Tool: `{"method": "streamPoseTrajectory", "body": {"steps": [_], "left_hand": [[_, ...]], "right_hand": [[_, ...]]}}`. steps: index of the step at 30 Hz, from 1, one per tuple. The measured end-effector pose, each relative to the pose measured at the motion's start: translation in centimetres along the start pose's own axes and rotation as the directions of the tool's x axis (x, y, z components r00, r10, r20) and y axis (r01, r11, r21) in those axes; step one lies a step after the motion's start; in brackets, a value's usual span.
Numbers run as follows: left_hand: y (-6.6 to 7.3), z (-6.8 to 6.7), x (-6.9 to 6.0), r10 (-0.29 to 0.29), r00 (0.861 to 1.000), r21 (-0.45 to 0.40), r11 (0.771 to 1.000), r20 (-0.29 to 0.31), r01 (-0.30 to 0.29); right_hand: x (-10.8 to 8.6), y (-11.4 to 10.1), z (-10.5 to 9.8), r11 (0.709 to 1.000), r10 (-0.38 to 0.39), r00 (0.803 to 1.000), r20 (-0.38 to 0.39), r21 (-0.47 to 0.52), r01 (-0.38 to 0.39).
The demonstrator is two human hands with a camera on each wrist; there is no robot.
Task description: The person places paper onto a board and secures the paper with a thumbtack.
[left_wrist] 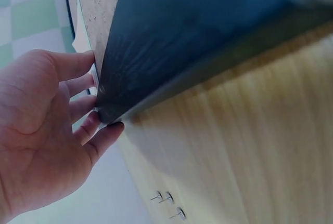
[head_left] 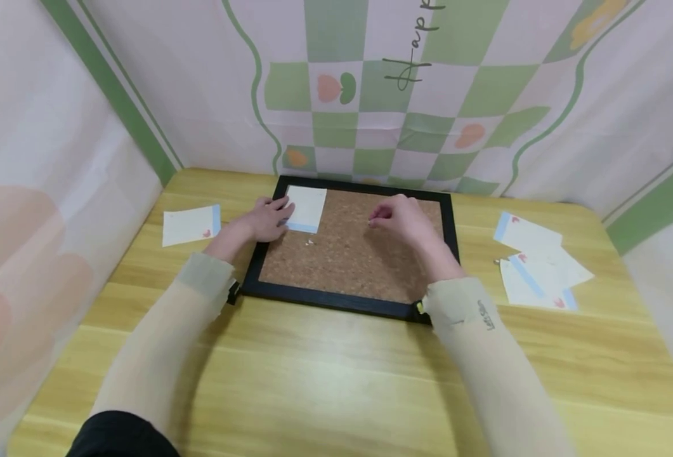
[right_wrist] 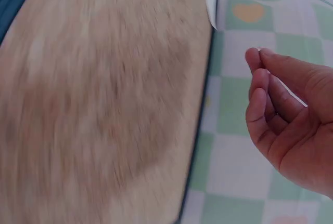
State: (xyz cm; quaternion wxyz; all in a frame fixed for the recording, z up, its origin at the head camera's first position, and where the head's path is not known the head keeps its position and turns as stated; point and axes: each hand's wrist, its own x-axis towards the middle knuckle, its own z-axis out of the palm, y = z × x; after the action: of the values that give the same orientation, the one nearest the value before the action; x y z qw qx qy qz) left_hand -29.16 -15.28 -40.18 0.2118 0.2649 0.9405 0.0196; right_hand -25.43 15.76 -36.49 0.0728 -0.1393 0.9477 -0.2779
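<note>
The left hand (head_left: 267, 219), fingers apart, should steady the far-left card (head_left: 307, 206) on the corkboard (head_left: 336, 266) — the right hand (head_left: 405, 220), pinching a tiny pale piece (right_wrist: 259, 49), should lower gently.

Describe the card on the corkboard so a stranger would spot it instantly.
On the wooden table lies a black-framed corkboard. In its far-left corner, by the left hand, is a white card with a pale blue strip along its near edge. It is the only card on the corkboard; the other cards lie outside the frame.
</note>
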Motion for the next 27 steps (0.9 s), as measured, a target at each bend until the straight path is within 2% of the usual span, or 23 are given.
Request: {"method": "streamPoseTrajectory", "body": {"steps": [9,17,20,23,27], "left_hand": [[0.1,-0.4,0.7,-0.017,1.000,-0.004,1.000,0.005,0.017],[0.6,-0.9,0.8,-0.051,0.998,0.039,0.998,0.046,0.050],[0.8,-0.9,0.9,-0.071,0.996,0.023,0.997,0.055,0.070],[0.8,-1.0,0.9,-0.098,0.994,-0.001,0.995,0.055,0.098],[0.9,-1.3,0.8,-0.099,0.994,-0.007,0.995,0.041,0.100]], "right_hand": [[4.1,-1.8,3.1,0.995,0.003,0.999,-0.040,0.100,0.001],[6.9,-3.4,5.4,0.984,0.054,0.995,-0.080,0.171,-0.039],[7.8,-3.8,6.2,0.977,0.076,0.994,-0.083,0.203,-0.057],[8.6,-4.2,6.8,0.965,0.103,0.992,-0.070,0.251,-0.083],[9.5,-4.3,7.4,0.927,0.153,0.987,-0.047,0.352,-0.127]]}}
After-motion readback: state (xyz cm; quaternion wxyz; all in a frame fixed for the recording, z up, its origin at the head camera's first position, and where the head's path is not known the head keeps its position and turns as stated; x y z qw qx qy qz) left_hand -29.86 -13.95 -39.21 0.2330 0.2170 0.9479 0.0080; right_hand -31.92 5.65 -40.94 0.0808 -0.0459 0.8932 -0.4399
